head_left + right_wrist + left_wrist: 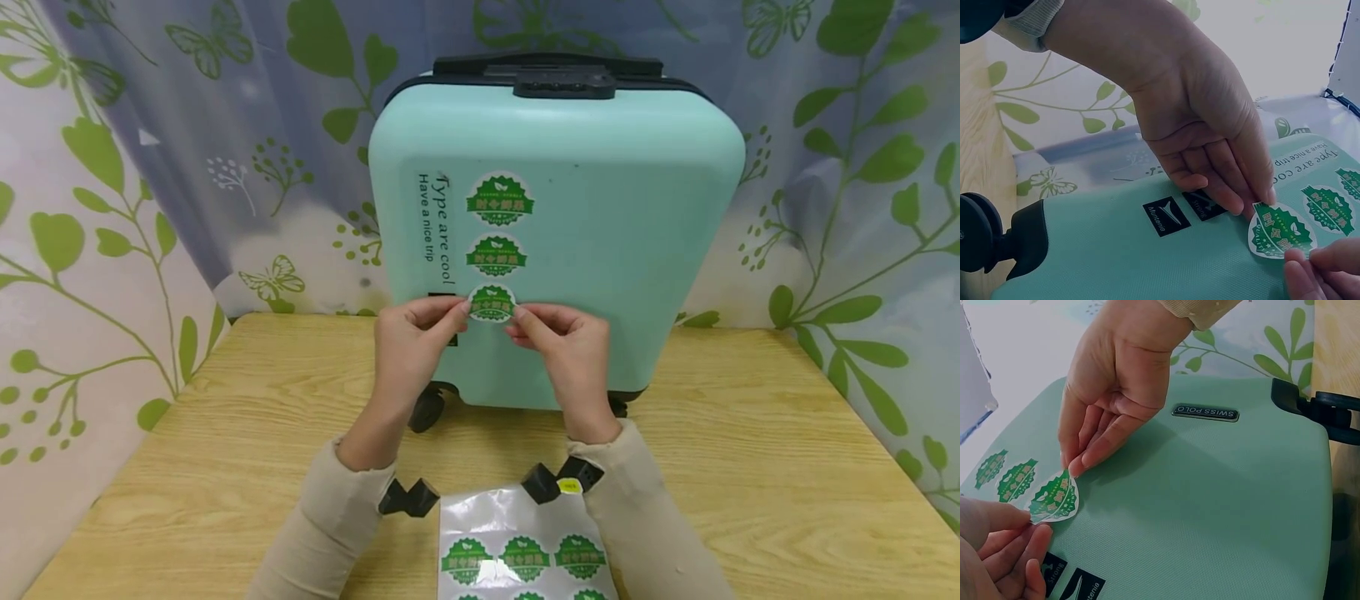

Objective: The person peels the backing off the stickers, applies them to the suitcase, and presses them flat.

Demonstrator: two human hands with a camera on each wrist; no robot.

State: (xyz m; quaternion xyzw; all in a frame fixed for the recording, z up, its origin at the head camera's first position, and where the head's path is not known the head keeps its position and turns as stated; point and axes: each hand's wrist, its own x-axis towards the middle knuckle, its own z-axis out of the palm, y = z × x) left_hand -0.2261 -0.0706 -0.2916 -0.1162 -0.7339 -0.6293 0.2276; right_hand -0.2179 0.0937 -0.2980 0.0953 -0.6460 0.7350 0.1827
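A mint-green suitcase (600, 242) stands upright on the wooden table. My left hand (415, 337) pinches the left edge of a round green-and-white sticker (492, 305) between thumb and finger. At the opposite edge, my right hand (572, 342) pinches the same sticker. In the left wrist view the sticker (1054, 499) bends slightly against the suitcase front; whether all of it touches cannot be told. Directly above, two matching stickers, an upper one (500, 200) and a middle one (496, 256), lie flat on the suitcase in a column.
A shiny sheet of several matching stickers (517, 512) lies on the table (750, 467) between my forearms. Printed lettering (435, 225) runs down the suitcase's left side. Black labels (1167, 216) sit below it. Behind hangs a leaf-patterned curtain (285, 167).
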